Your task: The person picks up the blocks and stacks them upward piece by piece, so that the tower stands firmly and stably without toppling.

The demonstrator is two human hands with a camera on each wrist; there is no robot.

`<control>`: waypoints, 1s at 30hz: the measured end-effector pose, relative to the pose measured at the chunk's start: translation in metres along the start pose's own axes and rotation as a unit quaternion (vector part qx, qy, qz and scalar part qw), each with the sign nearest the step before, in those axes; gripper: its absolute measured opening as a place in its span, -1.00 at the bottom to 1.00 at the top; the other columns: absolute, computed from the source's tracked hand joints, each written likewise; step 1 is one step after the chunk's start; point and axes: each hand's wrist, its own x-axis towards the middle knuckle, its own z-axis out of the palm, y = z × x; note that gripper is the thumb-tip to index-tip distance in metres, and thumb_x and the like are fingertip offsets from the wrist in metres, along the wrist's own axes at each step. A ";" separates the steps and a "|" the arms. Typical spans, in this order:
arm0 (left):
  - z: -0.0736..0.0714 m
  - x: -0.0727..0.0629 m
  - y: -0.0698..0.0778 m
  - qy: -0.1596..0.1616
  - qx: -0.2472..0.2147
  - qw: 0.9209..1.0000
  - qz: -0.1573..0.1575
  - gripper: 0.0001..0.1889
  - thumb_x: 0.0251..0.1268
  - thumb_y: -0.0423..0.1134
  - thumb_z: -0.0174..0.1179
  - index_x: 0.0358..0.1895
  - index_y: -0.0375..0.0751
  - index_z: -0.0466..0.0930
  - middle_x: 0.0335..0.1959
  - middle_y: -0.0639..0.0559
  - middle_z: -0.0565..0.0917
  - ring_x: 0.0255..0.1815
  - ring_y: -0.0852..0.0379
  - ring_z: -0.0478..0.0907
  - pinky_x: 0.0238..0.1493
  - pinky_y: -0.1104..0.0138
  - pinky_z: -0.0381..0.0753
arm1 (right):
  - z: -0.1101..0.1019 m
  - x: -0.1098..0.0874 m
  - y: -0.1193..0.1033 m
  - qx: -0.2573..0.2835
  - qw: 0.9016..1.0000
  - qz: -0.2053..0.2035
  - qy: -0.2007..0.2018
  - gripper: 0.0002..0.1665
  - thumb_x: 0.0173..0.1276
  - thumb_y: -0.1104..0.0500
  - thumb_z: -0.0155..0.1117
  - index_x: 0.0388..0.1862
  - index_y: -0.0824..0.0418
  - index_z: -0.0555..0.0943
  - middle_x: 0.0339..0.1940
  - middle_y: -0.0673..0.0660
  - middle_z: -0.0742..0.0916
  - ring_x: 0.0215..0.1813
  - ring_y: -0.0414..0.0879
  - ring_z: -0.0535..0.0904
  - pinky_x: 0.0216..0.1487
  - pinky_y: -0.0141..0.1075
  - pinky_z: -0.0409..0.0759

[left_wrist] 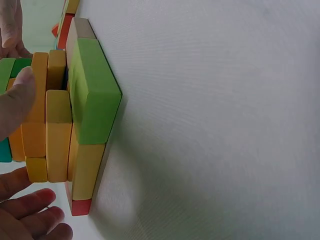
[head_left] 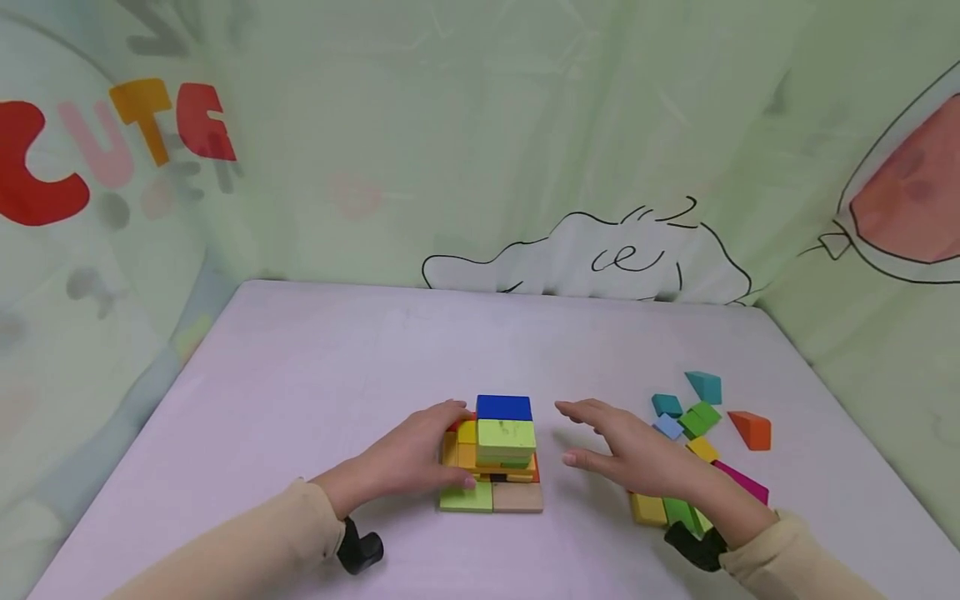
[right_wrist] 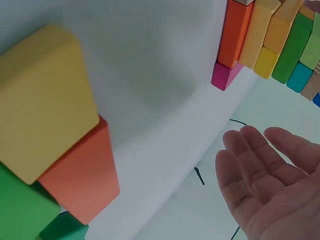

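A stack of coloured wooden blocks stands on the table, topped by a blue block (head_left: 504,407) above a pale green one (head_left: 506,439). Its bottom layer includes a lime block (head_left: 461,501) and a tan block (head_left: 519,498) at the front. My left hand (head_left: 401,454) is at the stack's left side, thumb toward the front and fingers toward the back. In the left wrist view its thumb (left_wrist: 19,100) overlaps the orange blocks (left_wrist: 35,135), with the other fingers loosely bent. My right hand (head_left: 633,446) hovers right of the stack, fingers spread apart and holding nothing.
Loose blocks lie at the right, among them a teal one (head_left: 707,387), an orange one (head_left: 752,430), a magenta one (head_left: 742,482) and a yellow one (head_left: 648,509). The pale table (head_left: 322,350) meets a printed cloth wall (head_left: 337,167) behind.
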 end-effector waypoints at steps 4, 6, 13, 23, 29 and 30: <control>0.003 0.001 0.002 0.009 -0.009 1.000 0.001 -0.20 0.10 -0.06 0.55 0.38 -0.30 0.42 0.42 -0.21 0.49 0.40 -0.18 0.46 0.49 -0.08 0.41 | -0.006 -0.006 0.006 -0.002 1.000 0.003 0.017 -0.21 0.44 -0.06 0.34 0.49 0.32 0.39 0.39 0.30 0.58 0.32 0.26 0.55 0.21 0.15 0.65; 0.004 0.001 0.003 0.016 -0.012 1.000 -0.001 -0.22 0.09 -0.09 0.55 0.36 -0.31 0.44 0.41 -0.21 0.50 0.39 -0.18 0.48 0.48 -0.08 0.43 | -0.014 -0.009 0.014 -0.008 0.999 0.008 0.037 -0.22 0.44 -0.04 0.35 0.49 0.33 0.39 0.39 0.32 0.58 0.31 0.27 0.56 0.20 0.15 0.66; 0.003 0.000 0.006 0.027 -0.023 0.999 -0.009 -0.25 0.06 -0.14 0.57 0.33 -0.32 0.48 0.42 -0.22 0.50 0.43 -0.22 0.43 0.49 -0.11 0.40 | -0.046 -0.023 0.065 -0.061 0.993 0.075 0.064 -0.42 0.39 0.21 0.39 0.30 0.46 0.53 0.09 0.32 0.73 0.09 0.22 0.65 0.05 0.04 0.73; 0.003 0.000 0.006 0.030 -0.022 0.999 -0.012 -0.27 0.06 -0.16 0.56 0.31 -0.35 0.50 0.45 -0.21 0.48 0.54 -0.26 0.32 0.54 -0.14 0.30 | -0.023 -0.038 0.082 -0.086 0.994 0.060 -0.027 -0.55 0.25 0.21 0.51 0.15 0.08 0.71 -0.07 0.02 0.68 -0.05 -0.12 0.55 -0.19 -0.41 0.66; 0.004 0.001 0.007 0.030 -0.018 0.999 -0.014 -0.27 0.06 -0.16 0.56 0.32 -0.34 0.50 0.45 -0.20 0.47 0.56 -0.25 0.28 0.54 -0.14 0.30 | -0.016 -0.037 0.074 -0.165 0.986 0.002 -0.023 -0.48 0.17 0.41 0.50 0.04 -0.07 0.76 -0.11 -0.01 0.66 -0.08 -0.14 0.56 -0.16 -0.36 0.70; 0.005 0.001 0.007 0.030 -0.018 0.999 -0.016 -0.27 0.06 -0.16 0.56 0.32 -0.34 0.50 0.46 -0.20 0.47 0.57 -0.24 0.28 0.54 -0.14 0.30 | -0.015 -0.036 0.075 -0.171 0.985 -0.004 -0.021 -0.49 0.17 0.42 0.50 0.02 -0.06 0.77 -0.12 -0.03 0.66 -0.08 -0.14 0.57 -0.14 -0.34 0.71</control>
